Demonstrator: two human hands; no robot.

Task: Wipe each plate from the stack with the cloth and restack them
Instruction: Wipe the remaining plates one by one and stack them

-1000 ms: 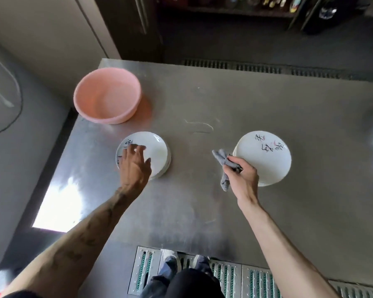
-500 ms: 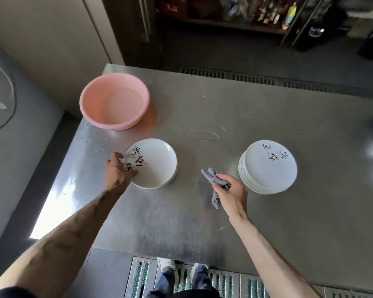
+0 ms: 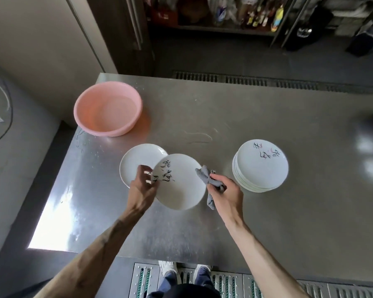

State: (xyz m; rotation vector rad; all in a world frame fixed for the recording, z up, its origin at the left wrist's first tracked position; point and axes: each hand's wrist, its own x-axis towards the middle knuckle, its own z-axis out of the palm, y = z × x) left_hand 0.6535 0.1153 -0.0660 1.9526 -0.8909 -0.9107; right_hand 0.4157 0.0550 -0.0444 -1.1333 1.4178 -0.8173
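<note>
My left hand (image 3: 141,189) grips the left rim of a white plate (image 3: 182,186) with black brush marks, lifted and tilted above the steel table. Under it, a little to the left, lies another white plate (image 3: 134,162) flat on the table. My right hand (image 3: 226,193) holds a crumpled grey cloth (image 3: 207,179) right at the lifted plate's right edge. A stack of several matching white plates (image 3: 260,166) stands to the right of that hand.
A pink plastic basin (image 3: 108,108) sits at the table's far left corner. The steel table (image 3: 267,222) ends close to my body, with floor grating (image 3: 224,283) and my shoes below. Shelves with bottles stand far behind.
My left hand has lifted the top plate off the left pile and brought it right, toward the cloth. My right hand with the cloth has moved slightly left to meet it.
</note>
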